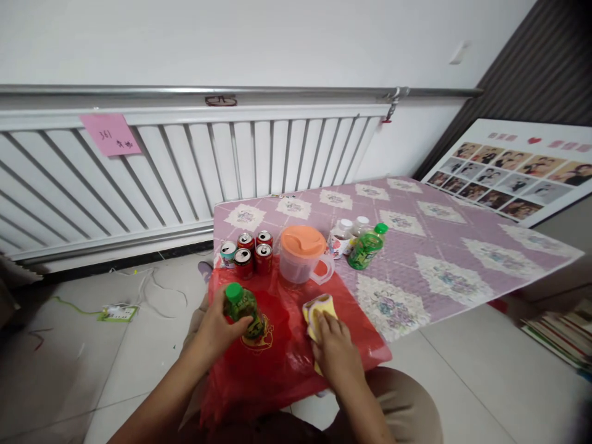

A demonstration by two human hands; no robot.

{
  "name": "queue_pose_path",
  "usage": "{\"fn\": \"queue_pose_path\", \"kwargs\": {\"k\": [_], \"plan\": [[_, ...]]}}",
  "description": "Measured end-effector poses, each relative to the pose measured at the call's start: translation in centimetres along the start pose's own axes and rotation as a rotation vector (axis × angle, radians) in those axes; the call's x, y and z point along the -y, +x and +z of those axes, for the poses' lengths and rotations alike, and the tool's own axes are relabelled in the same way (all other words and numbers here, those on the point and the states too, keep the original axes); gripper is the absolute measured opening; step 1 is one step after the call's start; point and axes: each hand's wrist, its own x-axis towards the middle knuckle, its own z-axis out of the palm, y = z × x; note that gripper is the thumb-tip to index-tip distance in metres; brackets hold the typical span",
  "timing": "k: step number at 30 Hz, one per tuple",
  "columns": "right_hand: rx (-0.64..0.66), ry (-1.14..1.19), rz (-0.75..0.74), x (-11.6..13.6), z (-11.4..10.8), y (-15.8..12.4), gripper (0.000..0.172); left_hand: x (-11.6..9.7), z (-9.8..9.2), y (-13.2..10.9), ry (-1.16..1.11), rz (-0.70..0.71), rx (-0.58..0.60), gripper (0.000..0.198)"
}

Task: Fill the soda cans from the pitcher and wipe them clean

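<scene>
My left hand [222,327] is wrapped round a green plastic bottle [244,307] with a green cap, tilted over a red plastic bag [296,364] spread on the table's near end. Under the fingers of my right hand [337,348] is a yellow patterned cloth [319,311], bunched on the red bag. Between and beyond my hands stands a clear plastic pitcher [296,268] with an orange lid [303,242]. Several opened drink cans [264,259] stand close together to its left. Past its handle are a second green bottle [367,250] and two white-capped bottles [341,237].
A purple flowered tablecloth [407,271] covers the table, which runs off to the right. Behind it is a white radiator [272,148] bearing a pink note [110,134]. A photo board [518,166] leans at the right, near stacked books [559,339]. Cords [155,287] lie on the floor at left.
</scene>
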Motion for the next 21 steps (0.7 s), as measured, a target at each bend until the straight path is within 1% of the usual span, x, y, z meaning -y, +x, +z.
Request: {"fn": "queue_pose_path", "kwargs": {"k": [2, 4, 7, 9, 10, 13, 15, 18, 21], "plan": [[0.048, -0.031, 0.024, 0.9, 0.6, -0.4, 0.060, -0.5, 0.5, 0.1, 0.013, -0.015, 0.046, 0.059], [0.014, 0.035, 0.012, 1.5, 0.7, -0.5, 0.058, -1.0, 1.0, 0.1, 0.025, -0.026, 0.071, 0.058], [-0.071, 0.314, -0.123, 2.2, -0.1, -0.4, 0.061, -2.2, 1.4, 0.0, 0.051, -0.019, 0.098, 0.058], [-0.061, 0.508, -0.205, 3.2, -0.8, -0.4, 0.067, -3.2, 1.7, -0.3, 0.077, 0.000, 0.108, 0.058], [-0.036, 0.584, -0.214, 3.9, -1.0, -0.4, 0.071, -3.7, 1.9, -0.5, 0.088, 0.008, 0.112, 0.058], [0.055, 0.770, -0.162, 6.1, -1.0, -0.7, 0.085, -4.9, 2.5, -1.1, 0.071, 0.018, 0.137, 0.059], [0.051, 0.870, -0.094, 7.3, -0.6, -1.0, 0.089, -5.1, 3.1, -1.5, 0.022, 0.017, 0.156, 0.057], [-0.015, 0.990, -0.049, 8.2, 0.1, -1.3, 0.085, -5.1, 4.1, -2.0, -0.038, 0.016, 0.188, 0.055], [-0.063, 1.036, -0.047, 8.1, 0.0, -1.7, 0.073, -5.2, 5.2, -2.4, -0.048, 0.028, 0.246, 0.056]]}}
